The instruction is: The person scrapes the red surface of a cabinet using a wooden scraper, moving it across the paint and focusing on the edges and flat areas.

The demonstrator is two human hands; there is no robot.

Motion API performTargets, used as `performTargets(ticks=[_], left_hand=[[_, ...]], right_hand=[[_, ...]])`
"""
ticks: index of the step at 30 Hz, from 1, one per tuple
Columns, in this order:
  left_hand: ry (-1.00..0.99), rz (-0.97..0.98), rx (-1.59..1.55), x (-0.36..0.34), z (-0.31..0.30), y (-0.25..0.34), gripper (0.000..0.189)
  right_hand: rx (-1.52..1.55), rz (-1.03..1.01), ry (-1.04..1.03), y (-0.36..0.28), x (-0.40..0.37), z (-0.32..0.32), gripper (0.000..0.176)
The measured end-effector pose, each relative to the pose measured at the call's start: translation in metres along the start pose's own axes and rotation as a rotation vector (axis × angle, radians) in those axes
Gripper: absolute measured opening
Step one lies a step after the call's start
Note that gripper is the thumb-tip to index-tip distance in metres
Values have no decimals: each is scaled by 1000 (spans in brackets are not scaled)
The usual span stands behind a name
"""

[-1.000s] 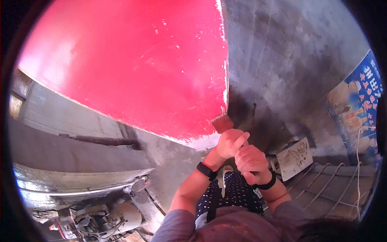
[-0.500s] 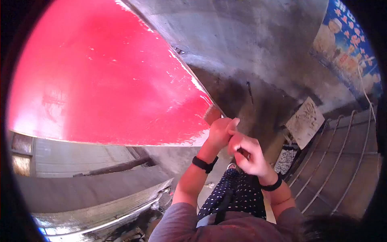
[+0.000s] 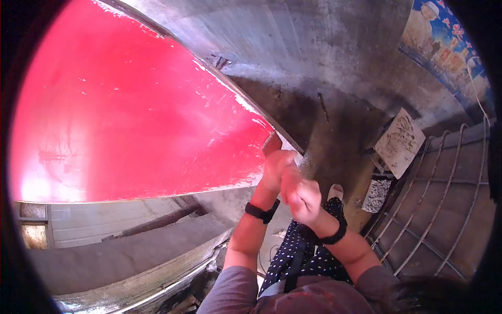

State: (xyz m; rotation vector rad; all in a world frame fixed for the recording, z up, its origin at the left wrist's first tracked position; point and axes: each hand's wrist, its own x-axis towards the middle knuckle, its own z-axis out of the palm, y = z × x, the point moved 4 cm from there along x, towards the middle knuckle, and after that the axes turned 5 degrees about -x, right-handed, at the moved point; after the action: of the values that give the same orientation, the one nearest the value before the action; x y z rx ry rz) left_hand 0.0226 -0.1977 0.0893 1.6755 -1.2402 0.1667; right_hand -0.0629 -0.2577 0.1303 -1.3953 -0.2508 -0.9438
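A wide brush [image 3: 270,143] with a reddish-brown head rests at the corner of the red-painted board [image 3: 141,110]. My left hand [image 3: 277,171] is closed round it, thumb side up, and hides its handle. Close against it, my right hand [image 3: 301,198] is curled into a fist and slightly blurred; what is inside its fingers, if anything, is hidden. White unpainted streaks show along the board's edge near the brush. Both wrists wear black bands.
A wire rack [image 3: 444,183] stands at the right, beside a small stained panel [image 3: 400,142] and a speckled block [image 3: 376,194]. A grey wall [image 3: 324,47] rises ahead. At the lower left runs a grey ledge [image 3: 130,248]. My sandalled foot [image 3: 336,191] is on the floor.
My right hand has moved left and now sits tight against my left hand. The brush has shifted slightly along the board's corner. My view has turned a little, and a foot has come into sight.
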Motion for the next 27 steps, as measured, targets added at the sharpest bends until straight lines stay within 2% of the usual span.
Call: performTargets(ticks=[1, 2, 3, 4, 5, 6, 7, 8, 9, 10, 12, 13, 15, 16, 18, 19, 22, 23, 24, 26, 27], left_hand=[[27, -165, 0, -9, 3, -10, 16], [31, -168, 2, -17, 7, -13, 16], [114, -172, -42, -3, 2, -1, 10], [194, -176, -89, 4, -1, 4, 15], [69, -508, -225, -14, -1, -10, 14], [64, -504, -229, -15, -12, -1, 14], [-2, -358, -213, -9, -23, 20, 12], [-66, -219, -197, -6, -28, 35, 31], [-11, -24, 77, -2, -31, 42, 33], [-15, -29, 75, -2, -29, 41, 33], [130, 62, 80, 1, -32, 42, 30], [132, 63, 78, 1, -34, 36, 30], [-19, 18, -162, -8, -32, 16, 25], [-17, 23, -161, -21, -28, 8, 25], [33, -664, -44, -46, -22, -20, 15], [24, -666, -47, -47, -22, -16, 15], [5, -399, -66, -26, -22, 12, 13], [-72, -508, -464, -53, -22, -22, 8], [-75, -516, -469, -46, -23, -6, 8], [40, -408, -88, -16, -38, 42, 9], [91, -133, 38, -9, -37, 53, 10]], right_hand=[[-52, 79, -9, 10, -3, 2, 27], [-100, 149, -25, 17, -5, 3, 28], [-83, 139, -14, 17, -4, 4, 29], [-84, 135, -17, 12, -5, 4, 29], [-54, 93, -24, 2, -7, 4, 27], [-28, 49, -27, -6, -6, 4, 25], [67, -39, -8, -19, 0, 9, 22], [66, -29, -4, -24, 3, 13, 22], [93, -75, -19, -30, 5, 17, 21], [119, -125, -35, -33, 6, 22, 20], [95, -134, -20, -30, 1, 30, 19], [61, -113, 15, -25, -4, 32, 19], [-10, -9, 87, -12, -9, 34, 19], [-10, -14, 85, -5, -11, 35, 19], [-110, 98, 90, 12, -15, 37, 20], [-102, 61, 85, 13, -15, 37, 20], [-56, 9, 151, -3, -24, 33, 20], [-63, -63, 139, -12, -27, 36, 20], [-67, -54, 142, -18, -24, 35, 20], [12, -132, 55, -31, -19, 40, 20], [8, -117, 73, -32, -16, 41, 20]])
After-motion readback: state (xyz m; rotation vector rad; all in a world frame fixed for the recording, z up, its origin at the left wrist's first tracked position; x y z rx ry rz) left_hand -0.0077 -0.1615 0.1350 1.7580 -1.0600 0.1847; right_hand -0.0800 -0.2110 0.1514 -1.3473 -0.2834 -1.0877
